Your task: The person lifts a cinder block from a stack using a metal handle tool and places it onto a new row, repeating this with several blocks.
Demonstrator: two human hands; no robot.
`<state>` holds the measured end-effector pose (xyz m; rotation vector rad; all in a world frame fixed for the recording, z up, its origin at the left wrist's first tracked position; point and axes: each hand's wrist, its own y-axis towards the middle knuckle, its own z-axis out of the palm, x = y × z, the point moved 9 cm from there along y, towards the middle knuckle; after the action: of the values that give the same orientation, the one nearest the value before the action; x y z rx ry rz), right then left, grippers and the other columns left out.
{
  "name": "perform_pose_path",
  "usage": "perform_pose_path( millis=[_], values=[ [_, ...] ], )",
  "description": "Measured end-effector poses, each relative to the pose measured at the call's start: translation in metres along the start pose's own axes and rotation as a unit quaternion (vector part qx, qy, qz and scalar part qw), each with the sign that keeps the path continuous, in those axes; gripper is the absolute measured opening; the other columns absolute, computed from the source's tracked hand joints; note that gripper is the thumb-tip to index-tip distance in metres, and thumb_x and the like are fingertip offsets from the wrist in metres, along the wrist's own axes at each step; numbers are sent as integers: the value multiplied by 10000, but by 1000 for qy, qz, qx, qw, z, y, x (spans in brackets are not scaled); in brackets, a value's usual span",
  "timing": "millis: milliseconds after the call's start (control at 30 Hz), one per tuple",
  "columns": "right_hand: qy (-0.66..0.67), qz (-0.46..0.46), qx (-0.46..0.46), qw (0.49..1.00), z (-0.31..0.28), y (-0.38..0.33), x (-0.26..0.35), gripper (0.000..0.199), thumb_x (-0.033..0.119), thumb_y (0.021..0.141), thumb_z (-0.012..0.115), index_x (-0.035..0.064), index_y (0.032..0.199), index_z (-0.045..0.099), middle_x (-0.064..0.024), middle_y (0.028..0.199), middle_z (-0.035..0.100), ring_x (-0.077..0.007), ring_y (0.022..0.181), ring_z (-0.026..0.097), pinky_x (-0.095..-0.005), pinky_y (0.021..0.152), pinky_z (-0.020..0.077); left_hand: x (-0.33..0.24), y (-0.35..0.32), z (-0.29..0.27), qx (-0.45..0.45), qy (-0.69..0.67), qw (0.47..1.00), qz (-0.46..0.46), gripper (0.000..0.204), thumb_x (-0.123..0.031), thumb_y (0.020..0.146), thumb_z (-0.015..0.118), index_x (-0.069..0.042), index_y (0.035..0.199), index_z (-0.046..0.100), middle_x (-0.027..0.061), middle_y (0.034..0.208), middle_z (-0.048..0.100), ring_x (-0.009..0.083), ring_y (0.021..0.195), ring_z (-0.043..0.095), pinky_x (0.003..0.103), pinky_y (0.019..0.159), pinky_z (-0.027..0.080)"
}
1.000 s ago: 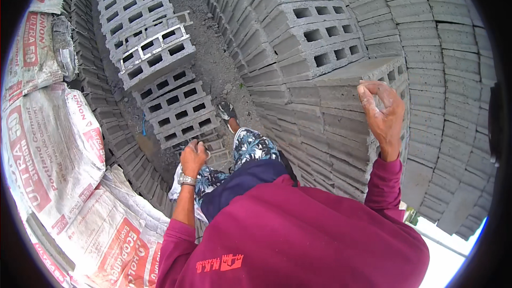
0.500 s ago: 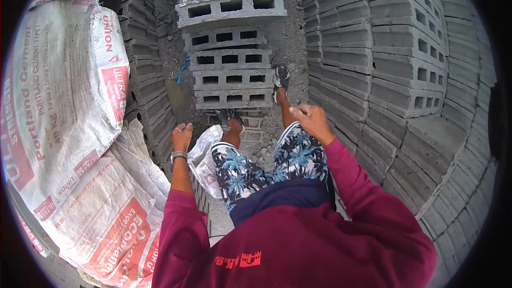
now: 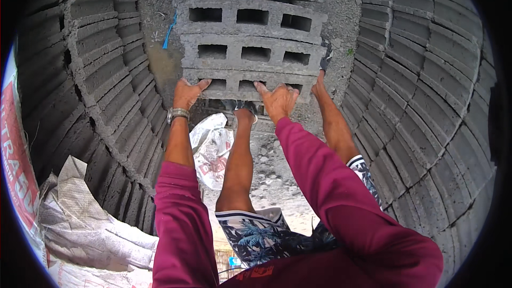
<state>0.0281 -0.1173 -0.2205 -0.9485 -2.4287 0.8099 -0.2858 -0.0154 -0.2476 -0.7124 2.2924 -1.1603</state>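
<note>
- Left hand (image 3: pixel 186 94): laid on the left end of the nearest block (image 3: pixel 242 81), thumb spread toward the centre, fingers curled over the near edge; it grips the block rather than lying flat and open. A metal watch (image 3: pixel 177 113) sits on the wrist.
- Right hand (image 3: pixel 278 101): set on the same block right of its middle, fingers spread and bent over the near edge, in contact with the concrete. Whether the fingertips reach into a hollow cannot be told.
- Block: grey concrete, hollow, with three rectangular cavities facing the camera. It lies at the front of a row of like blocks (image 3: pixel 250 18) that runs away up the picture, directly ahead of the person's feet.
- Sleeves (image 3: pixel 325 181): dark red, long, entering from the lower edge; both arms are stretched forward and down.
- Legs (image 3: pixel 240 160): bare below patterned shorts (image 3: pixel 261 237), one on each side of the right arm; the feet stand on gravel ground (image 3: pixel 272 173) just beside the block.
- Left stack (image 3: pixel 96 74): a wall of grey blocks rising beside the left arm.
- Right stack (image 3: pixel 426 101): a taller wall of the same blocks, near the right leg.
- Sacks (image 3: pixel 85 224): white woven bags with red print, crumpled at lower left; another bag (image 3: pixel 213 149) lies on the ground between the left arm and the legs.
- Blue strip (image 3: pixel 169 29): a thin scrap lying on the ground left of the row.
</note>
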Motion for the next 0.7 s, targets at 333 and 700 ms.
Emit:
perform_pose_path(
  millis=[333,700],
  values=[
    [82,44,44,995,-59,-19,-43,559,453,671,797,-90,725,675,-294,815,677,-429,920,639,-488,900,461,-54,-145,-39,-168,80,982,44,453,-334,668,762,97,774,671,339,878,664,495,860,653,524,813,512],
    [14,-211,57,976,-366,-187,50,512,443,700,740,-66,697,688,-270,726,650,-403,790,630,-453,869,458,-109,-459,-196,-209,-74,975,8,366,-213,643,713,103,597,533,182,527,539,201,519,496,456,533,426]
  ],
)
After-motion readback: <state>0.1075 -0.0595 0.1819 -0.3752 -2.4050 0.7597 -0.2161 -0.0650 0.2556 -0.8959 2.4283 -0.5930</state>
